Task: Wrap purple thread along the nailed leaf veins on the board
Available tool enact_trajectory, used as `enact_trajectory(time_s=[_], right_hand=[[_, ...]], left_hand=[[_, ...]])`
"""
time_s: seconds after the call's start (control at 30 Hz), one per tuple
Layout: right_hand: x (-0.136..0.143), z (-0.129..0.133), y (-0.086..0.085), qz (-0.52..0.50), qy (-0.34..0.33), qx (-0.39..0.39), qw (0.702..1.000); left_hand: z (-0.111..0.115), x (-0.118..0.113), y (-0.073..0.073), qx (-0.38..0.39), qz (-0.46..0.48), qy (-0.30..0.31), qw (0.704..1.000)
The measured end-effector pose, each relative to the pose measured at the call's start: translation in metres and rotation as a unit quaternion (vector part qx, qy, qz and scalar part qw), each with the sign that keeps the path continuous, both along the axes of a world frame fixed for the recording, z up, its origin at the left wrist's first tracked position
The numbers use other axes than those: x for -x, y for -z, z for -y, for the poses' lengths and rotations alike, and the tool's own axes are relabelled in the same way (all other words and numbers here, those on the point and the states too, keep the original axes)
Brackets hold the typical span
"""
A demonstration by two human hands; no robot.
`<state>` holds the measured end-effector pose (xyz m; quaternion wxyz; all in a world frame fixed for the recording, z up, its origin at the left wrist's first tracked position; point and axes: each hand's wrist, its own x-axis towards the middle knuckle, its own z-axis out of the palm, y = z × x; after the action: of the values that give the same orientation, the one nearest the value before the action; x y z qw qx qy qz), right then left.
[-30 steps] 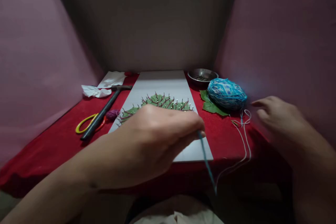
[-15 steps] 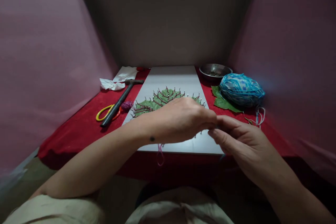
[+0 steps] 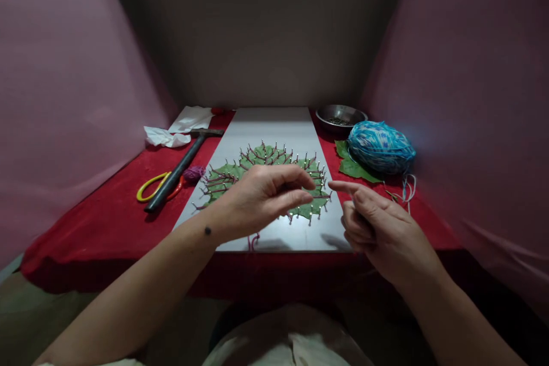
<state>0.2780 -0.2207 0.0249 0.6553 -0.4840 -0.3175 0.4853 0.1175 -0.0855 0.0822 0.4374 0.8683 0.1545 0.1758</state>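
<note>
A white board [image 3: 274, 123] lies on the red cloth, bearing a green leaf [image 3: 261, 154] ringed with nails and laced with dark pinkish thread. My left hand [image 3: 270, 197] hovers over the leaf's front part, thumb and fingers apart, with nothing visible between them. To its right, my right hand [image 3: 377, 220] points its index finger leftward over the board's right edge while the other fingers curl in; nothing can be made out in it. The two hands do not touch. Pink thread [image 3: 254, 241] hangs at the board's front edge.
A hammer [image 3: 176, 170] lies across scissors [image 3: 150, 187] at the left, beside purple yarn [image 3: 194, 173] and white tissue [image 3: 191, 119]. At the right are a metal bowl [image 3: 342, 118] with small nails, a blue yarn ball [image 3: 381, 147] and a loose leaf [image 3: 354, 166].
My hands, which met at the fingertips, have come apart. The left moved left and its fingers opened; the right index finger is now extended. The view has shifted slightly.
</note>
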Motion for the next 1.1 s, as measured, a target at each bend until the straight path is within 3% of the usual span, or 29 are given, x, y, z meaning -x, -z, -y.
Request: enact_trajectory(time_s=[0.13, 0.3, 0.47, 0.63, 0.7, 0.83, 0.9, 1.0, 1.1], right_hand=[[0.007, -0.006, -0.001, -0.042, -0.014, -0.013, 0.999], [0.014, -0.012, 0.003, -0.052, -0.046, -0.011, 0.998], [0.021, -0.019, 0.001, -0.069, -0.068, 0.000, 0.995], [0.021, -0.022, 0.004, -0.045, -0.068, 0.023, 0.996], [0.019, -0.023, 0.009, -0.009, -0.053, 0.038, 0.998], [0.019, -0.026, 0.015, 0.086, 0.006, 0.036, 0.996], [0.020, -0.030, 0.016, 0.129, 0.023, 0.034, 0.991], [0.025, -0.036, 0.015, 0.179, 0.027, 0.037, 0.983], [0.030, -0.042, 0.013, 0.196, 0.012, 0.035, 0.980]], left_hand=[[0.009, -0.007, 0.010, 0.013, -0.012, 0.039, 0.999], [0.009, -0.019, 0.018, 0.044, -0.001, 0.028, 0.999], [0.007, -0.024, 0.023, 0.113, 0.059, 0.052, 0.990], [-0.001, -0.011, 0.021, 0.059, 0.071, -0.041, 0.995], [-0.008, -0.003, 0.019, 0.076, 0.070, -0.081, 0.991], [-0.021, 0.014, 0.020, 0.118, 0.023, -0.093, 0.988], [-0.026, 0.023, 0.020, 0.070, 0.029, -0.133, 0.988], [-0.026, 0.034, 0.019, -0.097, 0.095, -0.197, 0.971], [-0.022, 0.037, 0.020, -0.204, 0.102, -0.124, 0.966]])
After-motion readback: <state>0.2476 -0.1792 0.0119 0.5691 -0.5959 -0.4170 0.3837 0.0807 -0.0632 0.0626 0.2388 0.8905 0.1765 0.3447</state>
